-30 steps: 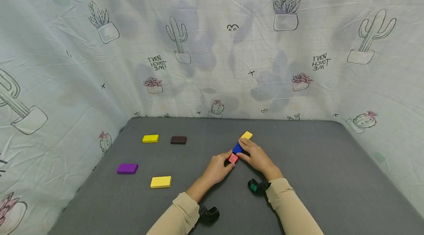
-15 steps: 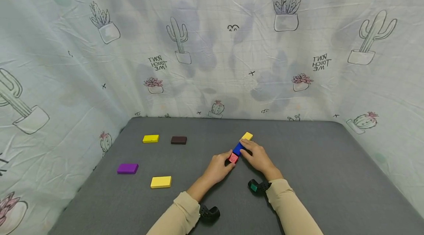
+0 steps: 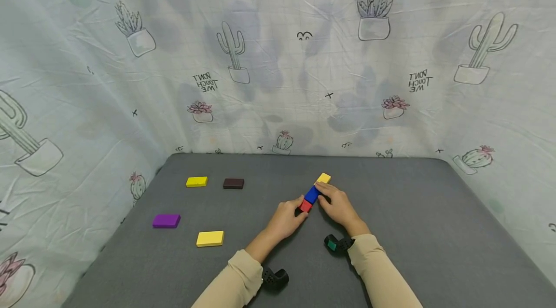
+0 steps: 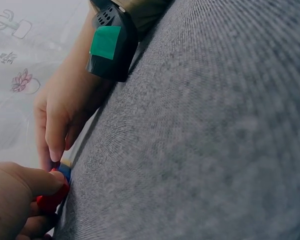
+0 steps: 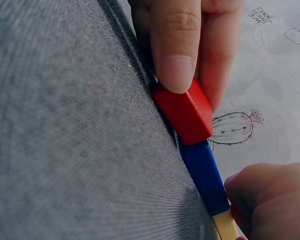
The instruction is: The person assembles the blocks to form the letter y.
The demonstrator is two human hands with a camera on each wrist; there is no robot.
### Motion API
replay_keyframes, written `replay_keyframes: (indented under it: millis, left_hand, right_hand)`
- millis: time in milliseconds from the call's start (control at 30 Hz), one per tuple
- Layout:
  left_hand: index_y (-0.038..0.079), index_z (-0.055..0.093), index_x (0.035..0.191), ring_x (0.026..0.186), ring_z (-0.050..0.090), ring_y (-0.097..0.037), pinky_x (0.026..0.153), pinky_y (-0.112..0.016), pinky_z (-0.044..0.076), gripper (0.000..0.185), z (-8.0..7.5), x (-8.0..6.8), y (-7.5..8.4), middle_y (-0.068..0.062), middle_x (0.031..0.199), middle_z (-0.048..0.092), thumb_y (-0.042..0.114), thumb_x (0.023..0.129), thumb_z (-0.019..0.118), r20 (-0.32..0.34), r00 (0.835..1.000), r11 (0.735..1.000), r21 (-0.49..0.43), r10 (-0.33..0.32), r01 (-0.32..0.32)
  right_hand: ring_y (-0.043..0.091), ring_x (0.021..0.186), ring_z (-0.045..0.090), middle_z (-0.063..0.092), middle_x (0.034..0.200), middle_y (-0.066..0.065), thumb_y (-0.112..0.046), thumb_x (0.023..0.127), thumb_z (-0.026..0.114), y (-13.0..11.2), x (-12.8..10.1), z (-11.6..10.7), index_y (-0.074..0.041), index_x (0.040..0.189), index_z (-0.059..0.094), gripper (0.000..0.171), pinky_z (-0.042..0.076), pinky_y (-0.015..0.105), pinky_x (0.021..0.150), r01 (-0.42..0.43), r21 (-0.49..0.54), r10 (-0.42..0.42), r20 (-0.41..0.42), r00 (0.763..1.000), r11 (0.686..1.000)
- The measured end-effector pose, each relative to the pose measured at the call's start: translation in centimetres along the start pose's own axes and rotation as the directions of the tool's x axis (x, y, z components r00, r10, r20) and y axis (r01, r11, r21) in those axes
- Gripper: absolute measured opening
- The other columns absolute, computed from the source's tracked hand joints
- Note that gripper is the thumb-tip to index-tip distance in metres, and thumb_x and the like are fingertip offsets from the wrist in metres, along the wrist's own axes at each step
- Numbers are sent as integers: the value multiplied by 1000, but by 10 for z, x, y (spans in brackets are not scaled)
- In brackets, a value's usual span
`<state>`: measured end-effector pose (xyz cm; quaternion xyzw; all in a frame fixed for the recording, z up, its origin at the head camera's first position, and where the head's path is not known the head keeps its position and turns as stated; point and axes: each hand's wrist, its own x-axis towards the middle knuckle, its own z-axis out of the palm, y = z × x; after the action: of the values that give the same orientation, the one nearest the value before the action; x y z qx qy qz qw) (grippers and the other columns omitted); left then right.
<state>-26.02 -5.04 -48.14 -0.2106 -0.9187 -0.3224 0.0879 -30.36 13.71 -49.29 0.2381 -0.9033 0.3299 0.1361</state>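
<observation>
A row of small blocks lies slantwise on the table: a red block (image 3: 306,206) nearest, a blue block (image 3: 311,195) in the middle and a yellow block (image 3: 323,178) at the far end. My left hand (image 3: 284,220) pinches the red block between thumb and fingers; in the right wrist view the red block (image 5: 187,112) meets the end of the blue block (image 5: 204,175). My right hand (image 3: 338,204) holds the blue block, its index finger across the top near the yellow one and its thumb along the right side.
On the left of the grey table (image 3: 412,231) lie a bright yellow block (image 3: 197,182), a dark brown block (image 3: 233,183), a purple block (image 3: 166,221) and a pale yellow block (image 3: 210,239). A patterned curtain (image 3: 278,57) closes the back and sides.
My right thumb has slid back from the red block along the blue one, so more of the blue shows. The red block's top has changed from pale and shiny to plain red. My left hand stays put.
</observation>
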Motion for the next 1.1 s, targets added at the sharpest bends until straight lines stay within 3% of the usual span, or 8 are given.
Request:
replay_keyframes:
  millis: [500,633,800,1100]
  left_hand:
    - [-3,49,126,113,54,-23,92,-35,45,48,2,7,-2,-15,125,54,19,84,62,25,1000,1000,-6,-17,17]
    - [0,50,126,111,55,-23,91,-36,45,48,3,8,-3,-13,123,55,20,84,62,27,999,1000,-16,-18,18]
    - [3,50,127,111,55,-22,92,-36,45,48,3,9,-3,-11,124,56,22,85,61,42,999,1000,-17,-25,26]
    - [5,51,127,113,54,-24,93,-39,44,46,3,9,-5,-11,125,55,23,86,61,50,999,1000,-12,-4,5]
  right_hand:
    - [31,120,46,51,129,13,-16,87,57,0,0,0,-5,126,52,40,37,48,98,-2,6,2,-8,1000,1000]
    - [33,125,39,44,134,16,-29,86,59,-1,0,0,-3,130,46,52,33,51,100,-51,3,51,-21,998,999]
    - [34,131,28,34,141,18,-49,82,57,-7,0,-1,1,135,37,75,22,52,106,-147,-70,149,32,988,987]
    - [34,134,22,28,144,19,-56,78,57,-9,-1,4,4,136,33,86,20,51,107,-150,-137,161,73,984,979]
